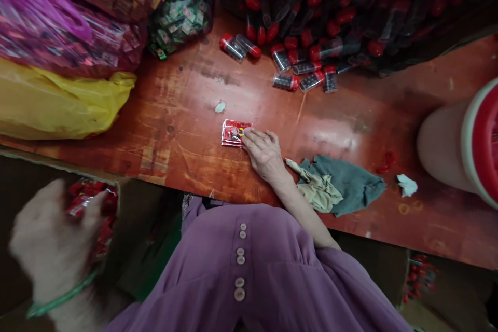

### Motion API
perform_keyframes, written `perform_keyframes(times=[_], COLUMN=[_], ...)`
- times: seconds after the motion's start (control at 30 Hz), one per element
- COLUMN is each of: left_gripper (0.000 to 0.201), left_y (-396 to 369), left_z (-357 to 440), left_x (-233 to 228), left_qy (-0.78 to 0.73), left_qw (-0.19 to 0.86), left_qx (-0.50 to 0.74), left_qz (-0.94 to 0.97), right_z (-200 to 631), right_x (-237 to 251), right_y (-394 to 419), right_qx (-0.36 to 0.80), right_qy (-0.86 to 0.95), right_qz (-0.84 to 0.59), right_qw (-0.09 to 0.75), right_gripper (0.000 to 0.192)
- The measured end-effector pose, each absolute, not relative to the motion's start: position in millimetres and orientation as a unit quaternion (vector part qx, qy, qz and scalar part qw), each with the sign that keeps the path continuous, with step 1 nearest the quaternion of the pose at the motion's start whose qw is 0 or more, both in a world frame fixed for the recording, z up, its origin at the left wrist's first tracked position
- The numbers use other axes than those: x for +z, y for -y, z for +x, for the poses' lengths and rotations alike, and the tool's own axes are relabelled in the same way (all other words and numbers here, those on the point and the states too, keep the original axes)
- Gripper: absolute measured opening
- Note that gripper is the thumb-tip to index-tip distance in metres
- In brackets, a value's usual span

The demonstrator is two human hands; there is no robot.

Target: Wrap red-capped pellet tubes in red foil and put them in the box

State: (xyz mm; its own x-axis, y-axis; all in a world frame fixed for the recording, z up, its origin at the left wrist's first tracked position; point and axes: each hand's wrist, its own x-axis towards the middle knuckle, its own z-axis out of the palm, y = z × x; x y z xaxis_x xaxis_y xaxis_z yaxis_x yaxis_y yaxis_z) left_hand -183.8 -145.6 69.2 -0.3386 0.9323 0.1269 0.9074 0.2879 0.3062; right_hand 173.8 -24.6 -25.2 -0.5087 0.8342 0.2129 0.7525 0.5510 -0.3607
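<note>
Head view: the right hand (264,151) lies palm down on the counter (187,114), fingers stretched flat and holding nothing, with the fingertips (247,134) pressing on the right edge of a small red packet (233,133). The packet lies flat near the middle of the counter, just left of the hand. The left hand (52,244) is raised low at the left, off the counter and blurred; it hovers above a box of red packets (95,207) below the counter edge, and whether it grasps anything cannot be told. A green bangle (58,301) circles its wrist. Just right of the right forearm, a grey-green cloth (350,184) and a pale crumpled rag (317,187) lie touching each other on the counter. A white scrap (406,185) lies near the cloth's right end, and another pale scrap (220,107) lies beyond the packet. At the far edge, small clear vials with red caps (295,70) are scattered flat in front of a dark bag holding many more. At the far left sit a yellow bag (58,104), a pink bag (58,21) and a clear bag of green packets (181,15). A pale tub with a red rim (459,140) stands at the right edge. A purple garment with buttons (241,254) fills the foreground.
</note>
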Motion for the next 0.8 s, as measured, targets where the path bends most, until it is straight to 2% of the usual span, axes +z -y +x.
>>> perform_keyframes(times=[0.03,0.07,0.1,0.17,0.27,0.4,0.53,0.63,0.7,0.8], left_gripper=[0.046,0.044,0.043,0.041,0.041,0.037,0.037,0.034,0.028,0.019], left_y=[133.2,119.5,105.3,77.6,44.7,25.1,23.0,22.9,21.9,19.8], left_z=[-166.7,-146.6,-124.9,-81.9,-35.1,-15.7,-19.0,-19.9,-18.5,-15.4], left_x=[62.4,54.7,46.2,28.5,5.0,-14.8,-22.6,-23.2,-22.1,-18.8], left_qy=[-0.775,-0.731,-0.675,-0.561,-0.468,-0.426,-0.382,-0.371,-0.384,-0.405], left_qw=[-0.019,-0.020,0.032,0.062,0.092,0.093,0.077,0.060,0.045,0.047], left_qx=[0.195,0.225,0.224,0.283,0.298,0.289,0.302,0.328,0.346,0.351], left_qz=[0.601,0.644,0.702,0.776,0.827,0.852,0.870,0.867,0.855,0.843], right_z=[173.4,173.1,173.1,173.0,172.2,168.7,168.2,185.9,211.8,262.8], right_x=[-27.8,-29.5,-30.6,-31.7,-33.1,-31.0,-7.3,20.3,34.1,38.9], right_y=[24.6,24.8,25.0,25.2,24.7,24.2,24.3,12.8,-7.9,-58.3], right_qx=[0.107,0.105,0.103,0.095,0.066,0.055,0.093,0.163,0.177,0.082], right_qy=[0.862,0.863,0.863,0.863,0.867,0.878,0.887,0.880,0.853,0.752], right_qz=[-0.458,-0.456,-0.455,-0.455,-0.445,-0.425,-0.429,-0.434,-0.478,-0.645], right_qw=[0.187,0.191,0.193,0.197,0.213,0.214,0.141,0.102,0.106,0.110], right_gripper=[0.031,0.031,0.030,0.029,0.027,0.026,0.022,0.015,0.017,0.019])
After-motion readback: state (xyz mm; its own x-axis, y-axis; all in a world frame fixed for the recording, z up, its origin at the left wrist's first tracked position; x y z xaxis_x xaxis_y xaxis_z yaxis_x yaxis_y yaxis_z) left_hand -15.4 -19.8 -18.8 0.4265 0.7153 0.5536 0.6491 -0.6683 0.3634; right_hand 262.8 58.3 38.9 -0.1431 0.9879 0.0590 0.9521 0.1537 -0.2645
